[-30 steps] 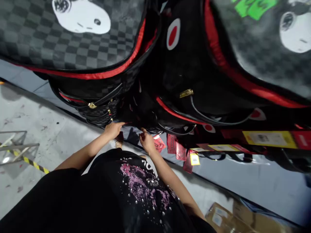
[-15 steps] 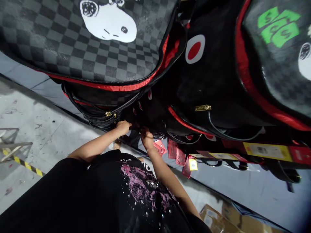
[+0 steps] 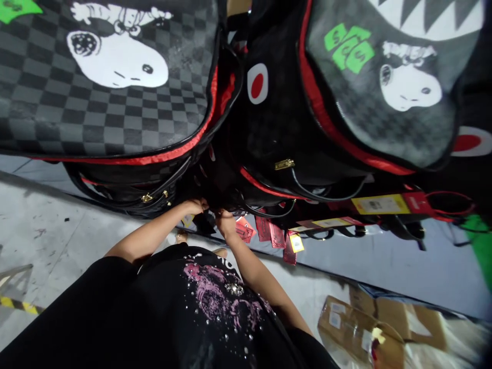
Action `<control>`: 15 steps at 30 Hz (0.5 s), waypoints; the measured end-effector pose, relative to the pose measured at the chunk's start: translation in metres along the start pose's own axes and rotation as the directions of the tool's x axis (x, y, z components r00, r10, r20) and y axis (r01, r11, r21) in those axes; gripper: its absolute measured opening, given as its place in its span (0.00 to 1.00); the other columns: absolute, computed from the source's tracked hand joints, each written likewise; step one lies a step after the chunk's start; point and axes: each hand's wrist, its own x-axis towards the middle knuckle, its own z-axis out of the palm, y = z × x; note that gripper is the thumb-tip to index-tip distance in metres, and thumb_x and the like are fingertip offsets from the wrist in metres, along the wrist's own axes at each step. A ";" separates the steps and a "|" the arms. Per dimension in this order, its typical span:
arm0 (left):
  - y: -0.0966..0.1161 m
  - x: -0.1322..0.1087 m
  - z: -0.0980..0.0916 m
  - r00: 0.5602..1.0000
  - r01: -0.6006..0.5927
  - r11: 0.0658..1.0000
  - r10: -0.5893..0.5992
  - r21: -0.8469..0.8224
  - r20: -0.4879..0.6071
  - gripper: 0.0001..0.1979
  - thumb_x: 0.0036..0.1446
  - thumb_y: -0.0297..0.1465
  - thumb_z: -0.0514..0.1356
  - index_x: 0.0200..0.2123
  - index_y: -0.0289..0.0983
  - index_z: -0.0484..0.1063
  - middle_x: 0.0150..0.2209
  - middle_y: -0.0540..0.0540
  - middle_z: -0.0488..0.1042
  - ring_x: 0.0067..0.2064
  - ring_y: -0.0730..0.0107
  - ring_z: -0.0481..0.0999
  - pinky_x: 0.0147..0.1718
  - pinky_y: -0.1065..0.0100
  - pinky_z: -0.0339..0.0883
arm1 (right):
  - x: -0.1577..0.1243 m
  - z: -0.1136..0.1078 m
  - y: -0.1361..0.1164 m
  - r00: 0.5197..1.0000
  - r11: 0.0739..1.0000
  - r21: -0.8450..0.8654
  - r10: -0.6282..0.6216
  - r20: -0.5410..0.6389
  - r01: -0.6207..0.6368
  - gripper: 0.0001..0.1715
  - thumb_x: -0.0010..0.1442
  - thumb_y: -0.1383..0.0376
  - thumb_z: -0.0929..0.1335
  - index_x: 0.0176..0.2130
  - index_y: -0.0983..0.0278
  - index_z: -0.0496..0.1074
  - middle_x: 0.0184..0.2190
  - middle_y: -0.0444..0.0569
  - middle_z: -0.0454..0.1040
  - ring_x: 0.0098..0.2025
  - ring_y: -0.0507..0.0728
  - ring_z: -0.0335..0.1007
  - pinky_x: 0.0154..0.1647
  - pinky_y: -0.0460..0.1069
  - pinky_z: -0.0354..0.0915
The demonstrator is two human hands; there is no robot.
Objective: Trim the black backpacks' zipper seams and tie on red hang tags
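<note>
My left hand (image 3: 196,206) and my right hand (image 3: 226,223) are close together in the dark gap by the bags, with fingers curled in. Something small and dark seems to be pinched between them, but shadow hides what it is. To the left of and above my hands stands a black-and-grey checkered bag (image 3: 126,123) with a white cartoon dog and red trim. A row of black bags (image 3: 277,138) with red-dot patches runs to the right of my hands. A yellow tag (image 3: 187,220) hangs just below my left hand.
Red hang tags (image 3: 277,234) and a yellow-and-red label (image 3: 380,205) dangle from the bags. The bags rest on a grey surface (image 3: 346,261). Cardboard boxes (image 3: 346,323) are at lower right. Yellow-black tape (image 3: 19,305) shows at lower left on the pale floor (image 3: 34,220).
The view has shifted right, so the bags appear further left and more of the boxes shows. My hands stay together at the same spot, and a yellow tag now shows below the left one.
</note>
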 end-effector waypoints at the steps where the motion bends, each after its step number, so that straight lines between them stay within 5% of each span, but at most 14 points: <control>1: -0.001 -0.001 -0.003 1.000 -0.014 1.000 0.014 0.000 0.004 0.15 0.64 0.38 0.58 0.48 0.34 0.71 0.45 0.44 0.74 0.43 0.66 0.76 0.42 0.60 0.74 | 0.000 -0.001 0.000 0.999 0.999 0.006 0.041 0.014 -0.041 0.14 0.65 0.58 0.68 0.45 0.66 0.72 0.43 0.50 0.75 0.43 0.55 0.74 0.45 0.54 0.72; 7: -0.012 -0.022 -0.020 0.987 -0.148 0.989 0.146 -0.021 -0.059 0.19 0.53 0.35 0.67 0.48 0.35 0.75 0.39 0.49 0.79 0.39 0.65 0.78 0.40 0.67 0.71 | 0.008 -0.007 -0.005 0.967 0.961 0.175 0.186 0.174 -0.216 0.17 0.64 0.59 0.69 0.49 0.66 0.71 0.48 0.52 0.73 0.47 0.58 0.72 0.46 0.55 0.71; 11: -0.017 -0.030 -0.018 0.948 -0.216 0.976 0.207 -0.009 -0.241 0.21 0.55 0.25 0.61 0.53 0.36 0.72 0.44 0.46 0.79 0.44 0.65 0.78 0.42 0.69 0.69 | 0.012 -0.015 -0.004 0.929 0.887 0.366 0.155 0.337 -0.281 0.17 0.65 0.58 0.68 0.50 0.65 0.71 0.49 0.50 0.73 0.45 0.57 0.72 0.43 0.53 0.72; 15: -0.018 -0.032 -0.012 0.913 -0.240 0.970 0.241 0.044 -0.329 0.14 0.58 0.27 0.57 0.46 0.37 0.77 0.40 0.45 0.81 0.40 0.66 0.79 0.38 0.69 0.69 | 0.010 -0.025 -0.002 0.873 0.771 0.522 0.087 0.481 -0.364 0.15 0.66 0.58 0.67 0.47 0.66 0.71 0.41 0.48 0.74 0.36 0.51 0.72 0.35 0.49 0.72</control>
